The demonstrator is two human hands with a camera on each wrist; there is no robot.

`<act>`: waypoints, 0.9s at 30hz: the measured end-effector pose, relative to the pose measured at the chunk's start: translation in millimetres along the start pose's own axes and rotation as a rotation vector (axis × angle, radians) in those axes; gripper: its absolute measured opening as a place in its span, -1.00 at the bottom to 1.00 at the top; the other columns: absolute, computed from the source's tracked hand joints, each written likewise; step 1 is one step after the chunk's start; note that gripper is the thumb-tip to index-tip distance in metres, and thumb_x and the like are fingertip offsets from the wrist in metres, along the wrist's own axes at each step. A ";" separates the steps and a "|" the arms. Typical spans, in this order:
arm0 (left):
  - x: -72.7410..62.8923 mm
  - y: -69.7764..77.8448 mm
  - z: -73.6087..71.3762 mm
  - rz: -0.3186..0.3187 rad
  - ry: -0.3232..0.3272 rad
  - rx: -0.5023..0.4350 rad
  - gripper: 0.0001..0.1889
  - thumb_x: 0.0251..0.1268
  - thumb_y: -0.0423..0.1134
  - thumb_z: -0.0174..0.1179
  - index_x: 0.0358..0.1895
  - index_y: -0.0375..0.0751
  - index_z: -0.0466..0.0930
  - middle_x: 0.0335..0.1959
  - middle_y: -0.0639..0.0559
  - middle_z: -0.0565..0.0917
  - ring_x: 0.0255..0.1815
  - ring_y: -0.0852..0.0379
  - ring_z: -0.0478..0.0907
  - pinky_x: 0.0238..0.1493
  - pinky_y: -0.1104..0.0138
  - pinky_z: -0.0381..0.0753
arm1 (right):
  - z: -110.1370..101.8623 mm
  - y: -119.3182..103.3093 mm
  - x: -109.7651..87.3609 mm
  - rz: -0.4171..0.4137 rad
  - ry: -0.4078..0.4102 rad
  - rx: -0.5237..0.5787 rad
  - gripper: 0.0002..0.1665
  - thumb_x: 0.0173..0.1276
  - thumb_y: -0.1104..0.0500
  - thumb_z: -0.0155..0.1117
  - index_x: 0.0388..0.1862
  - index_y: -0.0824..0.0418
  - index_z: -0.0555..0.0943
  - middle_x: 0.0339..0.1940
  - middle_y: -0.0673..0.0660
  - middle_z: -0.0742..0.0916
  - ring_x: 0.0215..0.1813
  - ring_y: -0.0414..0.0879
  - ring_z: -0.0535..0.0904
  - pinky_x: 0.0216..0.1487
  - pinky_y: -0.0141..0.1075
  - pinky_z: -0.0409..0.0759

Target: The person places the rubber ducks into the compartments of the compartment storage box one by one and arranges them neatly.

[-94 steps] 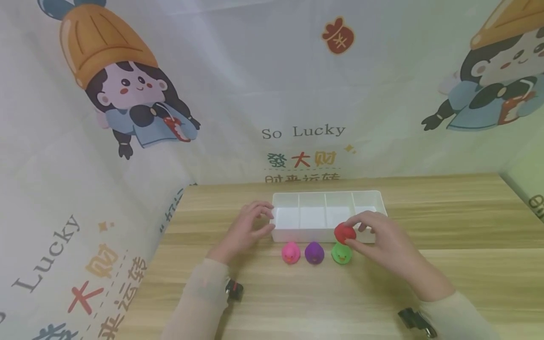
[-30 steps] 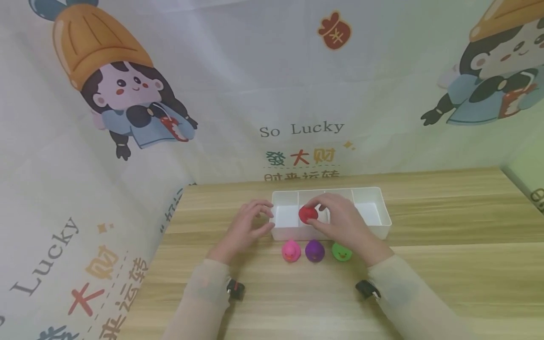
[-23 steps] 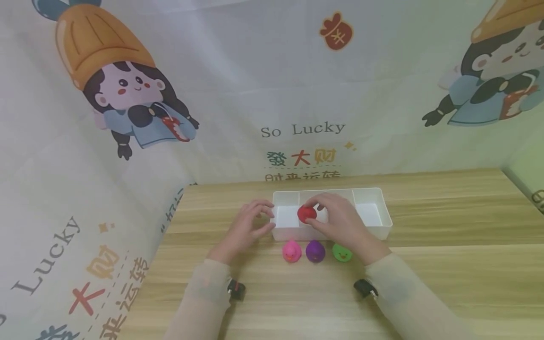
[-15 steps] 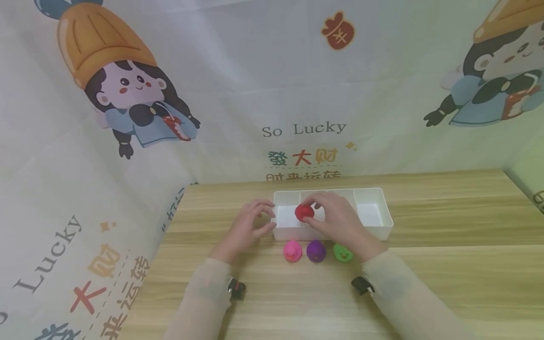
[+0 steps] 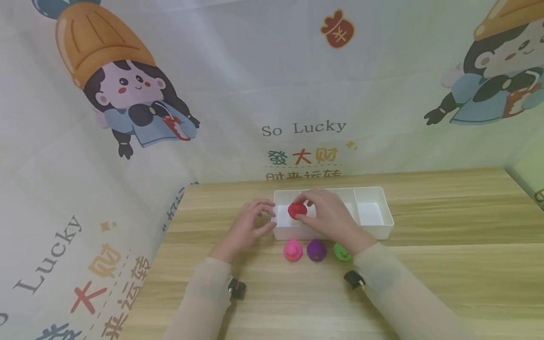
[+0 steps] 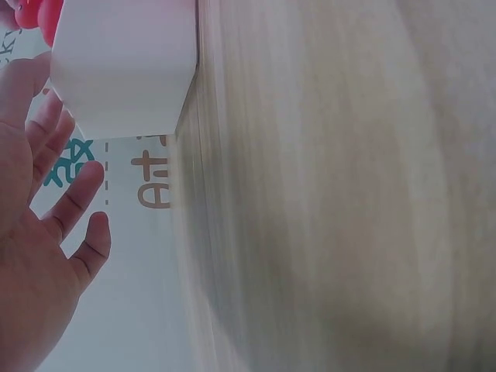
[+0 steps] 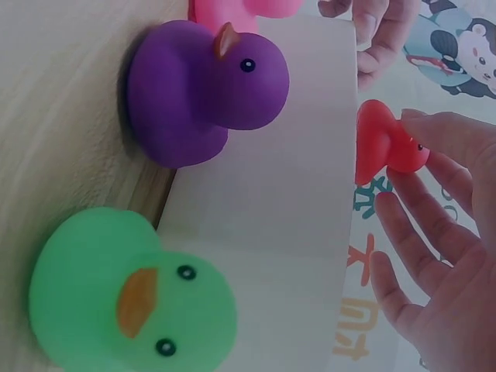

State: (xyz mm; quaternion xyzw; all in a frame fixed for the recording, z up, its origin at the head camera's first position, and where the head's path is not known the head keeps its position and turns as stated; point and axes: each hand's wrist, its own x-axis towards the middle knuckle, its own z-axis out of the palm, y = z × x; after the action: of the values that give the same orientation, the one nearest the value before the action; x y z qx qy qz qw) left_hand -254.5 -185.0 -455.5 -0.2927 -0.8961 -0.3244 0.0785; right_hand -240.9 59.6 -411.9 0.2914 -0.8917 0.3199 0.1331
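Head: pinching red duck (image 5: pixel 297 211) over the nine o'clock half of white tray (image 5: pixel 293 232), with right hand (image 5: pixel 331 215) angled from four. Left wrist: extending released left hand (image 6: pixel 29 260) loosely by tray's end. Right wrist: pointing spare fingers (image 7: pixel 404 236) toward eleven.

The left hand (image 6: pixel 35 279) is holding its fingers (image 6: pixel 76 200) loosely apart beside the end of a white box (image 6: pixel 124 70). A red toy (image 6: pixel 51 19) is showing partly past the box's edge, and green and brown writing (image 6: pixel 153 195) is marking a pale backdrop (image 6: pixel 139 271) beyond the wooden surface (image 6: pixel 325 186).
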 end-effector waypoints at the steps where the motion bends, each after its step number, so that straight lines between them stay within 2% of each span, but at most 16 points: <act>1: -0.3 0.0 -0.1 -0.001 0.000 0.003 -0.80 0.09 -0.09 0.21 -0.24 0.03 0.44 0.09 0.23 0.34 -0.02 0.17 0.26 -0.06 0.24 0.38 | 0.9 -0.2 1.1 0.006 -0.005 -0.004 -0.68 0.03 0.00 0.35 -0.21 -0.03 0.54 -0.27 -0.16 0.60 -0.21 -0.15 0.46 -0.22 -0.30 0.38; 10: -0.6 0.2 -0.2 0.000 0.004 0.015 -0.79 0.08 -0.06 0.21 -0.24 0.05 0.45 0.09 0.23 0.34 0.01 0.23 0.23 -0.05 0.30 0.38 | 7.5 -0.5 13.0 0.082 -0.032 -0.028 -0.68 0.00 0.00 0.37 -0.22 -0.09 0.54 -0.30 -0.20 0.58 -0.19 -0.16 0.46 -0.23 -0.33 0.38; 15: 0.1 0.9 -0.9 0.011 0.006 0.019 -0.79 0.09 -0.04 0.19 -0.24 0.04 0.46 0.10 0.20 0.35 0.01 0.19 0.25 -0.06 0.27 0.38 | 9.5 -0.6 16.9 0.088 -0.054 -0.012 -0.64 0.01 0.02 0.37 -0.18 -0.05 0.53 -0.30 -0.19 0.58 -0.19 -0.16 0.46 -0.22 -0.31 0.39; 23: -0.3 1.0 -0.4 0.016 -0.003 -0.007 -0.79 0.08 -0.09 0.21 -0.22 0.01 0.45 0.10 0.19 0.34 0.05 0.18 0.22 -0.04 0.28 0.38 | 15.0 -3.7 22.2 0.046 -0.066 0.012 -0.64 0.00 0.07 0.38 -0.17 0.02 0.54 -0.27 -0.13 0.60 -0.21 -0.14 0.47 -0.21 -0.30 0.39; 27: 0.4 1.0 0.9 0.032 0.008 -0.017 -0.79 0.08 -0.13 0.22 -0.23 -0.02 0.45 0.10 0.17 0.35 0.05 0.15 0.23 -0.05 0.25 0.39 | 19.8 -3.9 22.8 0.079 -0.074 0.028 -0.63 0.00 0.07 0.38 -0.17 0.01 0.54 -0.27 -0.13 0.58 -0.19 -0.15 0.45 -0.21 -0.32 0.39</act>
State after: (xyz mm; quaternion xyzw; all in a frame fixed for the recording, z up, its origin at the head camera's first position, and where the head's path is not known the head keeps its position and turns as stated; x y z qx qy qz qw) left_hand -254.3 -183.6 -455.5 -0.3062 -0.8882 -0.3320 0.0847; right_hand -257.7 34.4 -415.3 0.2695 -0.9022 0.3263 0.0833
